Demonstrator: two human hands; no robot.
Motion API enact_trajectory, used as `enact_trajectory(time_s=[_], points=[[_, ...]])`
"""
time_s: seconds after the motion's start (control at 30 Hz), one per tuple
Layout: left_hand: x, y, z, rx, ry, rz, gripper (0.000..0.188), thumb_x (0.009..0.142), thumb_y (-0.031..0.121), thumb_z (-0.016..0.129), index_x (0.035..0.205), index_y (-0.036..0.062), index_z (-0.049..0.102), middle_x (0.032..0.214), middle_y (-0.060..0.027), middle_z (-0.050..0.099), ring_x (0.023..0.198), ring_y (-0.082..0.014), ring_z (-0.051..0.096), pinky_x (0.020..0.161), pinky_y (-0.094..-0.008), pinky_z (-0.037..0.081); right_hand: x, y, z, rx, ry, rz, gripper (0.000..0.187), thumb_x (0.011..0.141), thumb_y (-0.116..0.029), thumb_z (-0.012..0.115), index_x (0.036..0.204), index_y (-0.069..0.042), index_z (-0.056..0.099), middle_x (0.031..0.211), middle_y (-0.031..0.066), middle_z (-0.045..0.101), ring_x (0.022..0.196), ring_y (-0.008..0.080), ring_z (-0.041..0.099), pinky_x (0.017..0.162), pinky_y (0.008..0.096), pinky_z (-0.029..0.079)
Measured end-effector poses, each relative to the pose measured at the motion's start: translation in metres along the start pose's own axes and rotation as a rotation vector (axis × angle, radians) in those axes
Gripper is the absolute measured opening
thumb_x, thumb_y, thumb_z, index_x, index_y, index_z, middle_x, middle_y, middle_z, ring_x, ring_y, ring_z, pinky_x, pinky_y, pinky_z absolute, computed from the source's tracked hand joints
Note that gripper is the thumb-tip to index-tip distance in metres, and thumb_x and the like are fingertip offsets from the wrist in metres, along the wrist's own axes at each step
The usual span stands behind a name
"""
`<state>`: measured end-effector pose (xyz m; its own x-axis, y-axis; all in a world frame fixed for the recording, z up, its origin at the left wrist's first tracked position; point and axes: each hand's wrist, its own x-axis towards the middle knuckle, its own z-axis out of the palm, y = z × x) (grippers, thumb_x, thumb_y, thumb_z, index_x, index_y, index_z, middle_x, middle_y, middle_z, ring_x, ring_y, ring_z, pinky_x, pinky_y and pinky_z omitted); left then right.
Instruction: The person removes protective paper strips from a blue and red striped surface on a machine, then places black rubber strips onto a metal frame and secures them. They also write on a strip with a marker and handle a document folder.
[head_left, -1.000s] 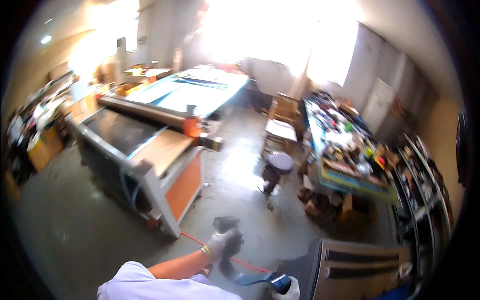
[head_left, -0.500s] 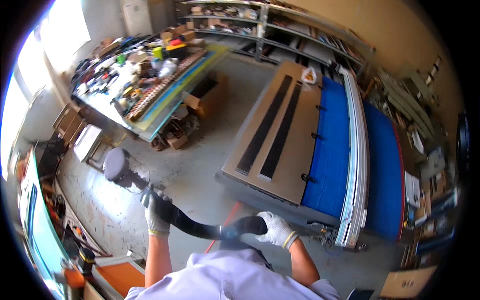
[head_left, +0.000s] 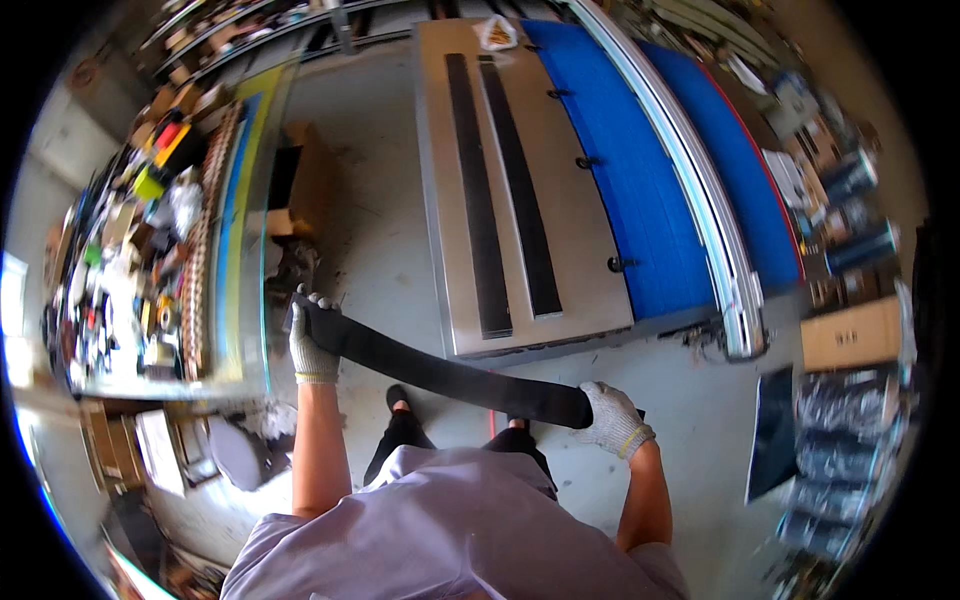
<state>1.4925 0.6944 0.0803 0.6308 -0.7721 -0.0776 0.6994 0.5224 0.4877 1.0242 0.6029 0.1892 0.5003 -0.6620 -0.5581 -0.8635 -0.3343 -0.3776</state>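
A long, flat black strip point(head_left: 450, 382) hangs between my two gloved hands, sagging a little in the middle. My left hand point(head_left: 316, 345), in a pale knit work glove, is closed around its left end. Near the strip's right end, my right hand point(head_left: 612, 420) grips it in a matching glove. Ahead of me stands a low table with a brown board point(head_left: 580, 290) on top. Two similar dark strips, a left one point(head_left: 475, 190) and a right one point(head_left: 525, 200), lie lengthwise on that board.
Right of the board are a blue surface point(head_left: 640, 170) with black clips and a long metal rail point(head_left: 690, 170). At left, a glass-topped table point(head_left: 235, 385) carries heaped clutter. A grey round stool point(head_left: 237, 450) stands at lower left. Cardboard boxes, one plain box point(head_left: 850, 335), line the right.
My view has turned to the right, toward the brown board. The strip, bent and blurred before, now stretches out more between my hands, which are farther apart.
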Motion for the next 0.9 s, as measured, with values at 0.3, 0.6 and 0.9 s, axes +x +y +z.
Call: enact_trajectory(time_s=[0.3,0.6,0.9], points=[[0.151,-0.026,0.008,0.158,-0.091,-0.354,0.037,0.098,0.034,0.053,0.124,0.0076,0.054,0.108,-0.0083,0.06,0.096,-0.0241,0.058,0.09,-0.0374,0.047,-0.051,-0.078,0.068,0.301,0.241,0.313,0.063,0.058,-0.025,0.085,0.11,-0.004,0.056,0.103,0.0191,0.062,0.096,0.0382,0.061,0.086,0.0457,0.05],[0.267,-0.069,0.007,0.165,-0.065,-0.647,0.037,0.097,0.04,0.053,0.111,0.0066,0.063,0.099,-0.0061,0.067,0.091,-0.0209,0.062,0.083,-0.0357,0.051,0.005,-0.072,0.091,0.355,0.357,0.413,0.074,0.054,-0.028,0.086,0.115,-0.004,0.052,0.106,0.0186,0.061,0.097,0.0395,0.059,0.084,0.048,0.049],[0.398,-0.131,0.106,0.471,-0.059,-0.556,0.035,0.092,0.035,0.061,0.114,0.0074,0.064,0.108,-0.0073,0.066,0.099,-0.0252,0.061,0.09,-0.0372,0.05,0.085,-0.097,0.111,0.397,0.537,0.373,0.071,0.058,-0.032,0.081,0.115,-0.003,0.049,0.097,0.0188,0.059,0.088,0.0392,0.059,0.077,0.0505,0.047]])
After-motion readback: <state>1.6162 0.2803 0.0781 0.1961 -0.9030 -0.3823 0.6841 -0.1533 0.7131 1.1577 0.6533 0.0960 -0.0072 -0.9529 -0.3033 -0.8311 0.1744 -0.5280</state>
